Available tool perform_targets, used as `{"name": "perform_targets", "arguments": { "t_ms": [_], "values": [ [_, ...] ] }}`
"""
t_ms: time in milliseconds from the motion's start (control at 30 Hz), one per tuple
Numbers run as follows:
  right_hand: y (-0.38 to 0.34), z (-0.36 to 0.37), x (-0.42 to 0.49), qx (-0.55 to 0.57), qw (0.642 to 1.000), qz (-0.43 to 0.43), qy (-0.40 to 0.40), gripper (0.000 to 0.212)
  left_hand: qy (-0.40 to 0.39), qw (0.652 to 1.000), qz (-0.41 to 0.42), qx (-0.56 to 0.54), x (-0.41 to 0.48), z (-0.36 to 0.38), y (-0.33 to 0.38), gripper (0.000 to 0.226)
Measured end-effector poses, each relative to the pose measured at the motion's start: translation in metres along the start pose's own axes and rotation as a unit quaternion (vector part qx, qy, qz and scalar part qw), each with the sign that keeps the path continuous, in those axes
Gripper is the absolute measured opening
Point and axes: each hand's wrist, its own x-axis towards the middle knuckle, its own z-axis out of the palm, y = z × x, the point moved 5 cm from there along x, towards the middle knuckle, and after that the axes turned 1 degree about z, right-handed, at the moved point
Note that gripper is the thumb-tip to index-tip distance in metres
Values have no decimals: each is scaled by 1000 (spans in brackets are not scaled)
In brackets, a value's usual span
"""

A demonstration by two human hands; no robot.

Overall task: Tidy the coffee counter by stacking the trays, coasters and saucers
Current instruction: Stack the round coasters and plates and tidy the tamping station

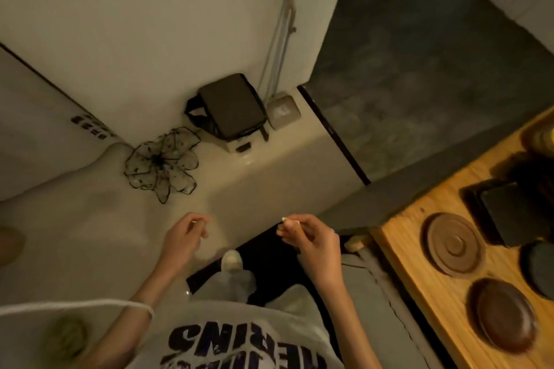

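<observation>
Wooden surface point(419, 278) at right of frame; both hands mid-frame over the floor, well apart from it, so stacking likely not started. Left hand point(186, 237) loosely curled, nothing seen in it. Right hand point(311, 237) fingertips pinched on a pale speck, can't tell if held. Count: round saucer point(454, 244), oval saucer point(506, 314), one dark coaster point(539, 266), one black tray point(509, 216), all unstacked.

Café corner; wooden counter point(425, 272); brown saucers point(454, 244); pale floor point(90, 234)
</observation>
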Motion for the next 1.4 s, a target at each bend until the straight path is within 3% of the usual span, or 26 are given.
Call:
{"name": "perform_targets", "arguments": {
  "t_ms": [333,500,733,1033,1200,1400],
  "values": [
    [-28,33,97,-38,999,34,-9,12,-9,991,-104,-81,42,-12,6,15],
    [-36,24,151,-21,998,56,-20,1,29,988,-94,-120,70,-20,32,15],
    [-34,30,224,-21,997,73,-11,8,64,984,-94,-137,133,-37,53,15],
    [-10,111,358,-57,994,87,36,21,55,991,-61,-104,312,-73,51,15],
    [-19,155,400,-61,993,102,-5,14,2,995,-61,-77,351,-79,54,20],
    [-28,181,428,-147,978,107,-98,12,8,992,-106,-72,369,-92,70,24]
  ]
}}
